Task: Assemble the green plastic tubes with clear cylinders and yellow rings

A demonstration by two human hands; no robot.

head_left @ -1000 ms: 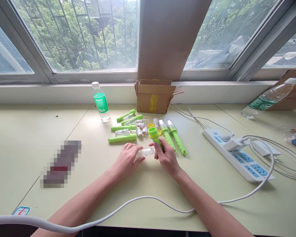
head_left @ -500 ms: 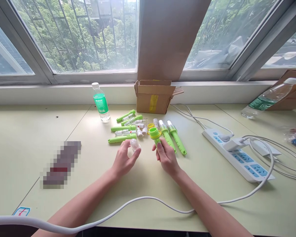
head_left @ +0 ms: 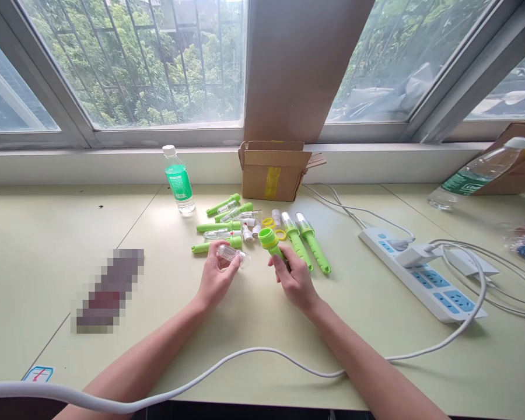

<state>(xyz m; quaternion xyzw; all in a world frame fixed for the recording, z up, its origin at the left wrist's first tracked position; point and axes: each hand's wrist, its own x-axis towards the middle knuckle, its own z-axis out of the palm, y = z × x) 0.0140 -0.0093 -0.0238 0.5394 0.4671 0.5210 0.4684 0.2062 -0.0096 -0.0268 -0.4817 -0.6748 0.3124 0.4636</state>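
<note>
My left hand holds a clear ribbed plastic tube between thumb and fingers, tilted, with its wider end toward the right. In my right hand is a green plastic handle, its threaded round end pointing up and to the left. The tube and the handle are apart. Just beyond them lie two yellow rings and small white cylindrical parts. Several loose green handles and clear tubes lie behind my left hand. Two green sticks with clear tops lie right of my right hand.
A cardboard box stands at the back by the window. A water bottle is left of it, another bottle at the right. A power strip with cables lies right. A white cable crosses in front over my forearms.
The clear tube has turned in my left hand, from end-on to lying sideways. The green handle has tipped and shifted slightly left, and a yellow ring behind it now shows more plainly.
</note>
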